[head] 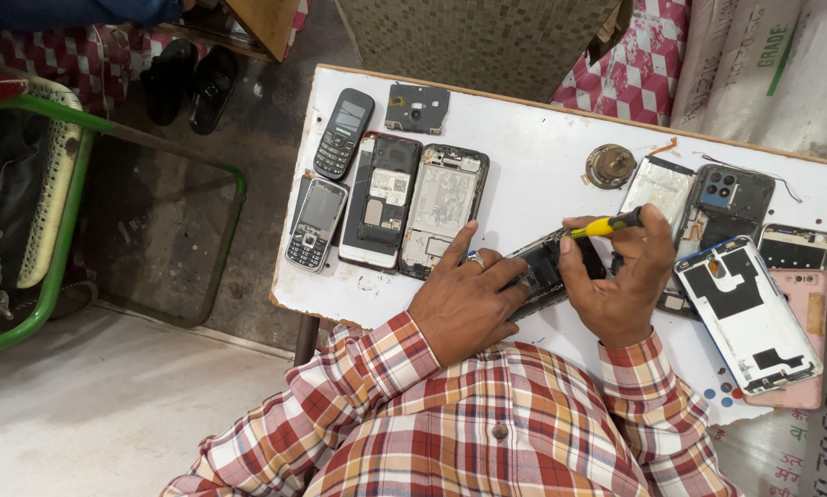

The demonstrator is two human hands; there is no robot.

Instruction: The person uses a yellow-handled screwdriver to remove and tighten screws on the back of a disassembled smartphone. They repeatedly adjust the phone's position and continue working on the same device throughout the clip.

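Observation:
My left hand (464, 299), with a ring on one finger, lies on the white table (533, 156) and grips the near end of an opened black phone (549, 267). My right hand (620, 285) holds the phone's other side and pinches a small yellow-handled screwdriver (607, 224), its tip pointing left onto the phone's inside. Both sleeves are red, orange and white plaid.
Two keypad phones (344, 133) (317, 224) and two opened smartphones (383, 198) (443, 210) lie at the left. A round metal part (609, 166), a dark phone back (734, 198), white (749, 313) and pink (804, 304) phones crowd the right. A green-framed chair (54, 193) stands beside the table.

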